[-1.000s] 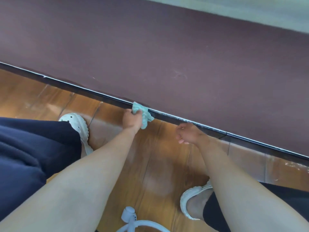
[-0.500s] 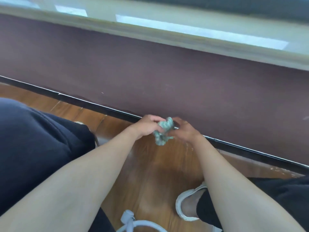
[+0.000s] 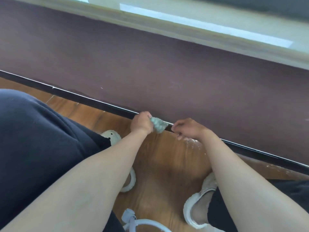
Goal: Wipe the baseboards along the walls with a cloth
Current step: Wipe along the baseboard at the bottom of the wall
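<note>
A black baseboard [image 3: 93, 101] runs diagonally along the foot of a dark maroon wall [image 3: 150, 67], from upper left to lower right. My left hand [image 3: 141, 122] grips a bunched pale green cloth [image 3: 158, 125] against the baseboard's top edge. My right hand [image 3: 189, 128] hovers just right of the cloth, close to the baseboard, with its fingers loosely curled and nothing in them. Both forearms reach forward from the bottom of the view.
The floor [image 3: 163, 158] is glossy brown wood with pale dusty specks [image 3: 192, 143] near the baseboard. My white clogs [image 3: 200, 196] and dark trousers [image 3: 41, 139] fill the near ground. A white cord [image 3: 143, 222] lies at the bottom. A pale sill [image 3: 184, 29] tops the wall.
My left hand held the cloth at the baseboard, then both hands bunched it together. Now the right hand has let go and the left presses the cloth to the baseboard again.
</note>
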Available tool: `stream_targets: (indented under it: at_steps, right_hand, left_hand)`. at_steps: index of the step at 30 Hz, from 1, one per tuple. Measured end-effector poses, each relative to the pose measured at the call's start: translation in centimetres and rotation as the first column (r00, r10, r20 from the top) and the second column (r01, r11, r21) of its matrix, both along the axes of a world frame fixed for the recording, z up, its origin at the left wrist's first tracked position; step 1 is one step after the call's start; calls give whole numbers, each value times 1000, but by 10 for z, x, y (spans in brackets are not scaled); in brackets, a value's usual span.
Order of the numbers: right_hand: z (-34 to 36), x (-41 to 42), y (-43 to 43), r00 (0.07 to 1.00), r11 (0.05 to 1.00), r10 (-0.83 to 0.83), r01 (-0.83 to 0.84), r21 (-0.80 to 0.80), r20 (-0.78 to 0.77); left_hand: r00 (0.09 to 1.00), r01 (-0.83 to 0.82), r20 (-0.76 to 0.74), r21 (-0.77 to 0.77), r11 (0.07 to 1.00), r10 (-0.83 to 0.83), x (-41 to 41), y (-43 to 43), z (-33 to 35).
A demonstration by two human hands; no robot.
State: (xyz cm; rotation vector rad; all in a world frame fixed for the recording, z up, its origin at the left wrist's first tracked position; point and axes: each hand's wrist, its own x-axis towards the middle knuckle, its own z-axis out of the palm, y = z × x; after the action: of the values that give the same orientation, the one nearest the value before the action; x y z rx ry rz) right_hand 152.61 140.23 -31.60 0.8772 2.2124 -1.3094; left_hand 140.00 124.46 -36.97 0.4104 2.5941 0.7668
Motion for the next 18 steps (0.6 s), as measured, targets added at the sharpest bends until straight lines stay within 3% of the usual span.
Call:
stream_targets:
  at_steps: [3,7,13,15,18]
  right_hand:
    - [-4,1,13,996,996,-86,86,17,22]
    - [-10,-4,21,998,1000,-23,23,10,55]
    - [-35,-1,38,996,1000,7,-6,-8,94]
    - [-46,5,43,992,1000,11,-9,-15,127]
    - [-62,14,50,986,1000,14,-13,-7,166]
  left_hand:
    - [973,-188,147,75,979,176,-16,-2,-23]
    - [828,-502,387,186,844,407,-31,3,-62]
    - [638,-768,401,262,585,657,-44,31,-63]
    - [630,-775,357,231,589,689,-44,40,-64]
    - [730,-673,280,142,725,623,-37,53,-91]
